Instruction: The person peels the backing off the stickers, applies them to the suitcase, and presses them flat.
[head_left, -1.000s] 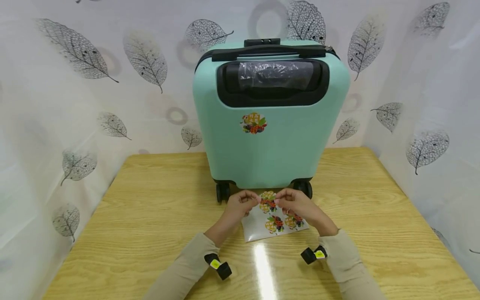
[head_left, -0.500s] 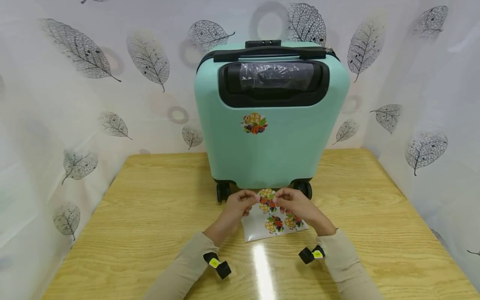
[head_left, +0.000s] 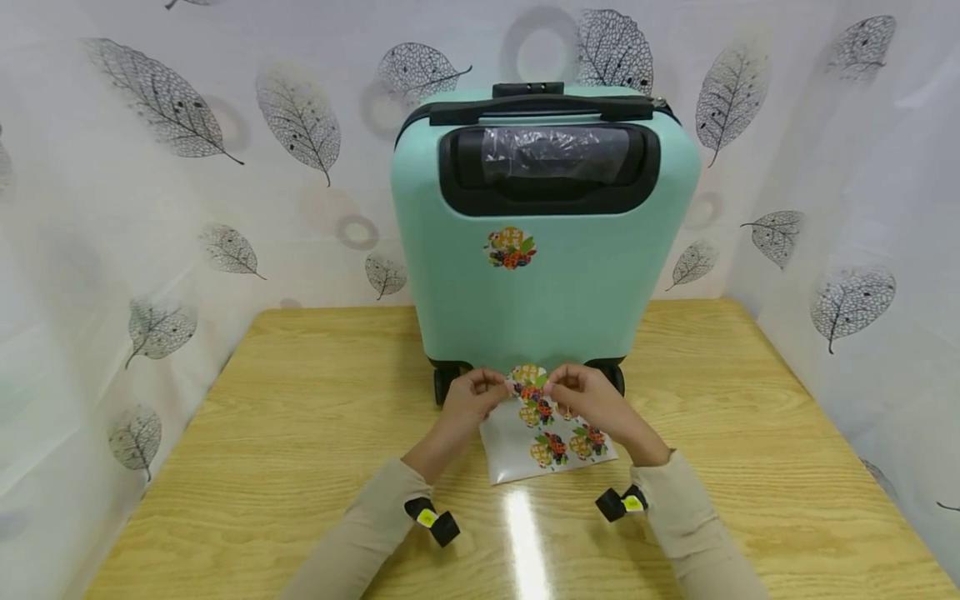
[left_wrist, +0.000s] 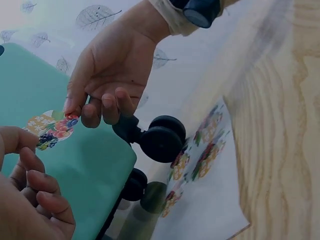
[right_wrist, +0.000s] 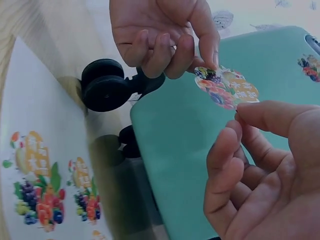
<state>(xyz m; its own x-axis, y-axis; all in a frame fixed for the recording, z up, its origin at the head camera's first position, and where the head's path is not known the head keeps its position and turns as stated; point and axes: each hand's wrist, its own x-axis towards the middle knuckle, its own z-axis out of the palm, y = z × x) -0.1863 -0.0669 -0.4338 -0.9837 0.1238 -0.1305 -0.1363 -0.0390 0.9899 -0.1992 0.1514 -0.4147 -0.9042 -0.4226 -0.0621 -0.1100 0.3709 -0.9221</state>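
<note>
A round fruit sticker point(head_left: 529, 377) with orange lettering is stretched between both hands, above the sheet and in front of the suitcase's lower edge. My left hand point(head_left: 467, 407) pinches its left edge with thumb and finger; my right hand point(head_left: 600, 407) pinches the right edge. In the left wrist view the sticker point(left_wrist: 52, 129) is off the sheet and apart from the suitcase. Below lies a white sticker sheet point(head_left: 513, 460) with several matching fruit stickers. A mint-green suitcase point(head_left: 570, 292) stands upright behind the hands, bearing one fruit sticker point(head_left: 511, 248) below its handle recess.
The suitcase's black wheels point(right_wrist: 104, 86) stand close behind the hands. Clear plastic film point(head_left: 555, 152) wraps its handle. A wooden table point(head_left: 315, 400) extends to both sides, and a leaf-patterned cloth point(head_left: 300, 125) hangs around the back and sides.
Both hands have lifted the pinched sticker slightly up and away toward the suitcase. More of the stickers on the sheet beneath now shows. The sheet and suitcase stay in place.
</note>
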